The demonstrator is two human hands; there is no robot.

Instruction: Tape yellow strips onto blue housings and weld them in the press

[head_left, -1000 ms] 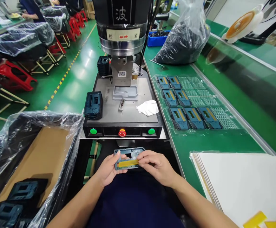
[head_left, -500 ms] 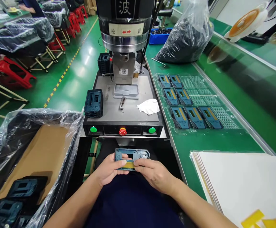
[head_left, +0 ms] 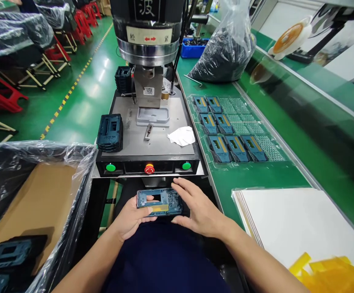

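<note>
A blue-grey plastic frame (head_left: 161, 201) with a yellow strip along its lower edge is held over my lap, in front of the press. My left hand (head_left: 131, 217) grips its left end, thumb on top. My right hand (head_left: 197, 209) clasps its right end, fingers curved over the top edge and thumb below. Both hands are closed on the frame.
A press machine (head_left: 148, 36) stands ahead, with a grey fixture (head_left: 152, 116), a white cloth (head_left: 181, 136), a stack of dark frames (head_left: 110, 132), and green and red buttons. A clear tray (head_left: 244, 118) with several blue frames lies right. White sheets (head_left: 302, 228), yellow strips and a lined box (head_left: 27, 203) flank me.
My right hand has slid from the yellow strip to the frame's right end. The frame has shifted a little up and to the left, and the camera has tilted.
</note>
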